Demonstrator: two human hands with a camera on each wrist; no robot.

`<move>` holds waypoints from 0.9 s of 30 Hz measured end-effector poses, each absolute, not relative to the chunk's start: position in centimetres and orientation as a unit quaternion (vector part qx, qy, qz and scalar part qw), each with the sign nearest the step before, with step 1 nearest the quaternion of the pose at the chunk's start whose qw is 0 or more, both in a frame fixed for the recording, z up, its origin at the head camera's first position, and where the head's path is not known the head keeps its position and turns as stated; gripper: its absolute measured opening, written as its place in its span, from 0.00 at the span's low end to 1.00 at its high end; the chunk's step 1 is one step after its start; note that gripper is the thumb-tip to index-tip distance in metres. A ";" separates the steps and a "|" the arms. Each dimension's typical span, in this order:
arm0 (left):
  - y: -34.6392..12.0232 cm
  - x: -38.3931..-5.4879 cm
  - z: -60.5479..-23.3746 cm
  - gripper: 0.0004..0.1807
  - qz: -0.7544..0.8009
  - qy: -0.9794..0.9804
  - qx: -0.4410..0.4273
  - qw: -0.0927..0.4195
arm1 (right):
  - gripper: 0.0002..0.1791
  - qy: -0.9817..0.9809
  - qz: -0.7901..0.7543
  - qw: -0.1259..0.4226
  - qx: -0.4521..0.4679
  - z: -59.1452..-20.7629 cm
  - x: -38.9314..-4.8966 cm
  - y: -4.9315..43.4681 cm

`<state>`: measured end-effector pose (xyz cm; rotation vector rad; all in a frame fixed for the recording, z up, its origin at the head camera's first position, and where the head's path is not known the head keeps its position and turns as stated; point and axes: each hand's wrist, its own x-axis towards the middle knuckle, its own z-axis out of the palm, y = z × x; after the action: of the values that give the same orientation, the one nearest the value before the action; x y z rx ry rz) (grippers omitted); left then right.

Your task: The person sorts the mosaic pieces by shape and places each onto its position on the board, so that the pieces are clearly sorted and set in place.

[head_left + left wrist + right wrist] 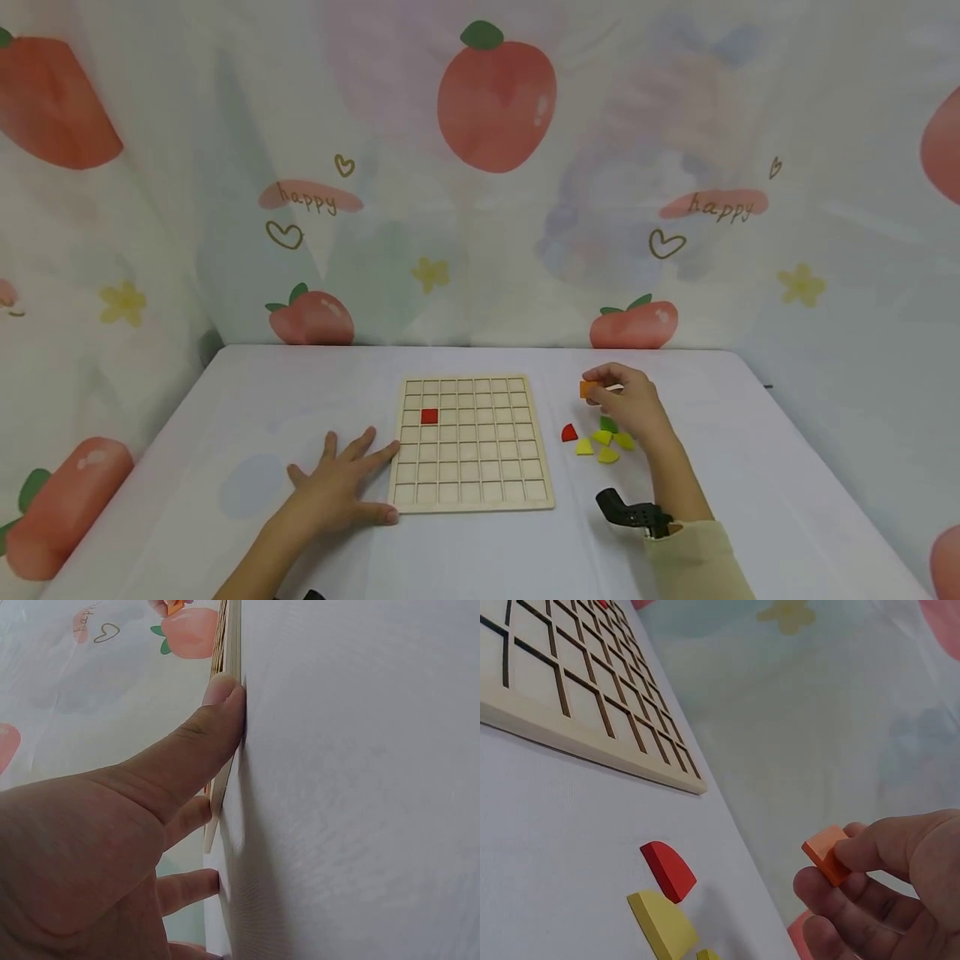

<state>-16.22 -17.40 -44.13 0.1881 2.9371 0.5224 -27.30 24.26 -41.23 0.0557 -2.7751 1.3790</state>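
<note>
A pale wooden grid board (472, 507) lies flat on the white table, with a red square tile (429, 416) in one cell towards its upper left. My left hand (341, 483) is spread at the board's left side, its thumb and index fingertip against the edge. In the left wrist view that thumb (202, 746) presses along the board's side. Beyond the board's right side, my right hand (626, 400) pinches an orange square tile (828, 851) between thumb and fingers, held up over the table.
Loose pieces lie right of the board: a red quarter-round piece (569, 433), a green piece (608, 425) and several yellow pieces (608, 455). A patterned cloth backdrop (495, 250) rises behind the table's far edge. A black wrist mount (633, 512) sits on the right wrist.
</note>
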 end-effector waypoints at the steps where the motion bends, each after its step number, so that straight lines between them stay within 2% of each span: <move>1: -17.4 -16.2 -44.2 0.55 0.174 0.980 0.062 0.077 | 0.12 -0.894 0.448 0.022 0.020 -41.3 -27.3 24.2; 18: -17.7 -16.4 -44.6 0.55 0.167 0.981 0.066 0.072 | 0.13 -0.846 0.532 0.008 0.044 -40.7 -27.2 22.9; 27: -17.6 -16.3 -44.7 0.55 0.166 0.981 0.067 0.071 | 0.18 -0.825 0.564 -0.013 0.034 -40.5 -26.9 22.1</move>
<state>-16.35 -17.55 -44.69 0.2016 2.9505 0.4988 -26.94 22.08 -40.51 0.1065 -2.6130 1.7878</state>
